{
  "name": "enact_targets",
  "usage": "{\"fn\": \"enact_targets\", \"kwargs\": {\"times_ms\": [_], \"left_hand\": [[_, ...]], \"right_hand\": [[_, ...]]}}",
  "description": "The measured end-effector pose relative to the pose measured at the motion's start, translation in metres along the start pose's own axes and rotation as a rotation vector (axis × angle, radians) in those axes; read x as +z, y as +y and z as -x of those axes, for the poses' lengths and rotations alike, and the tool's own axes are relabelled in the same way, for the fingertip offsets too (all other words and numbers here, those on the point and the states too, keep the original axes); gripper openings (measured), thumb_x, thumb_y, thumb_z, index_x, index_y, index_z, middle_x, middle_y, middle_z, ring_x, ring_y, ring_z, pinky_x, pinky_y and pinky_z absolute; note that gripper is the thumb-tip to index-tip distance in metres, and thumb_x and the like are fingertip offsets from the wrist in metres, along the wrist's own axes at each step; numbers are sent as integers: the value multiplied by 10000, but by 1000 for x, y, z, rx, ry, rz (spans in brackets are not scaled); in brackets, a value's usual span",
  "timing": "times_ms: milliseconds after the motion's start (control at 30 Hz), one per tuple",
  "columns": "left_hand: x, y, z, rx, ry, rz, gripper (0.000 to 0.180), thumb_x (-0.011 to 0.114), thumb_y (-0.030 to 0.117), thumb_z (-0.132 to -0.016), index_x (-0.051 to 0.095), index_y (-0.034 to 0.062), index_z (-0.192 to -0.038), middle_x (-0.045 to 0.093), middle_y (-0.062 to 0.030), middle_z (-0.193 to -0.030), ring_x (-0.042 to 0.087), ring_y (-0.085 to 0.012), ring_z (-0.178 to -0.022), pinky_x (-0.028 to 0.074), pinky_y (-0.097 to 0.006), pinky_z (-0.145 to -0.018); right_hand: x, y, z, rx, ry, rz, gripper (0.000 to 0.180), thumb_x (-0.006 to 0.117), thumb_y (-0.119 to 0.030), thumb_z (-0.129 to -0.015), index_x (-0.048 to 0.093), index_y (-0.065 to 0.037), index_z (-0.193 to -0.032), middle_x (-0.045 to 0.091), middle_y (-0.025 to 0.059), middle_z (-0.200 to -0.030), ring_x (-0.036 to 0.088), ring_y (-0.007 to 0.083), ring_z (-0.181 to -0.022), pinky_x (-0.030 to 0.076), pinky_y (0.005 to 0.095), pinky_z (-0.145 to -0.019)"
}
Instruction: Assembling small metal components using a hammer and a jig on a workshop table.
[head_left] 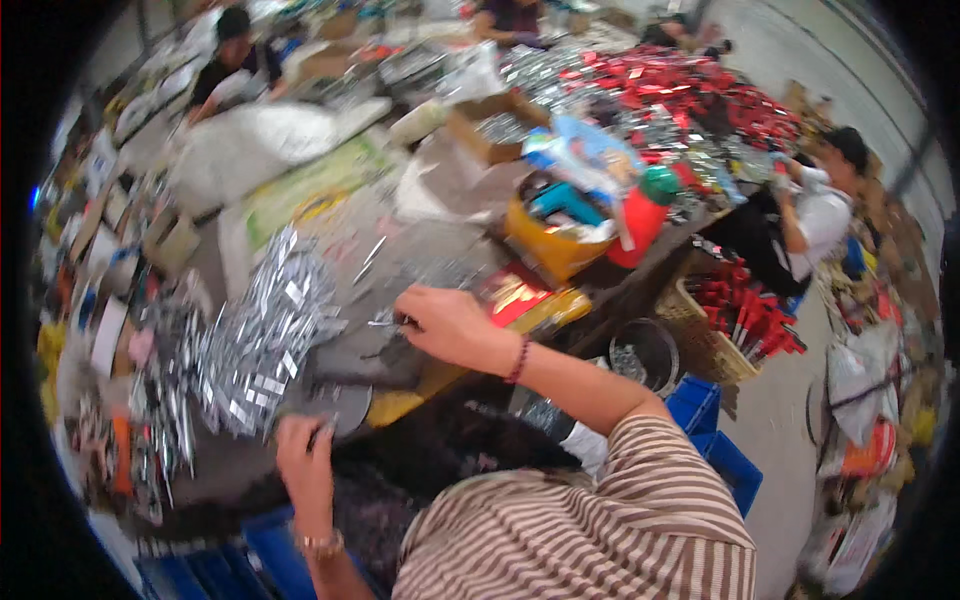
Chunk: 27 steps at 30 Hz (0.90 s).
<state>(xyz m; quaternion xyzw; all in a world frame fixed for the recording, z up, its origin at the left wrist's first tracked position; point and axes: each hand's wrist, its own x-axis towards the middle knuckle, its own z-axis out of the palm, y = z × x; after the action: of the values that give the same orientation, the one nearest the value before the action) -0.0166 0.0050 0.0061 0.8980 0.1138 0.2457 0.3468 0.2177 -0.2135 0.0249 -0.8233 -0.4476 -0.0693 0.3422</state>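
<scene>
My left hand point(305, 455) is at the near edge of the worktable, its fingers curled in; what they hold, if anything, is too blurred to tell. Beside it spreads a large pile of flat, shiny silver metal strips point(265, 350). Further right, my right hand point(455, 325) reaches over the table with thumb and fingers pinched. A small silvery metal piece point(381, 322) pokes out at its fingertips. Between the hands lies a dark grey tool or block point(365, 365), partly blurred. A few loose strips point(370, 258) lie beyond my right hand.
A yellow container point(555, 245) with a teal tool and a red bottle with green cap point(645, 210) stand to the right. Beyond are a cardboard box point(490, 130) and a heap of red parts point(690, 90). A crate point(690, 325) holds red pieces. Other people work around the table.
</scene>
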Motion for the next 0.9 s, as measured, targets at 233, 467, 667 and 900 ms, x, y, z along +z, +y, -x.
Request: {"fn": "enact_targets", "kwargs": {"times_ms": [233,467,667,900], "left_hand": [[17,5,-15,-12,6,-104,135,755,149,-890,735,45,-972,641,-109,-972,645,-317,-946,515,-414,-826],[7,3,-4,-102,35,-59,152,790,91,-860,759,36,-998,623,-55,-921,615,-204,-850,486,-320,-739],[4,7,-4,-166,9,-40,160,797,78,-846,758,38,-997,621,-52,-923,617,-195,-849,487,-311,-734],[6,2,-7,-218,-22,24,162,797,63,-843,752,31,-995,622,-51,-938,619,-187,-853,491,-304,-749]], "right_hand": [[5,-42,19,-129,-124,-89,125,723,-113,-817,684,-73,-929,634,119,-893,672,352,-857,542,461,-722],[29,-59,18,-239,-169,-19,98,713,-77,-834,696,-86,-931,610,85,-897,668,316,-864,544,442,-719],[34,-65,14,-280,-144,-12,126,734,-70,-796,675,-84,-906,598,83,-893,667,313,-869,543,440,-710],[35,-65,11,-234,-176,-38,121,736,-75,-815,676,-71,-919,612,90,-898,665,331,-838,527,449,-700]]}}
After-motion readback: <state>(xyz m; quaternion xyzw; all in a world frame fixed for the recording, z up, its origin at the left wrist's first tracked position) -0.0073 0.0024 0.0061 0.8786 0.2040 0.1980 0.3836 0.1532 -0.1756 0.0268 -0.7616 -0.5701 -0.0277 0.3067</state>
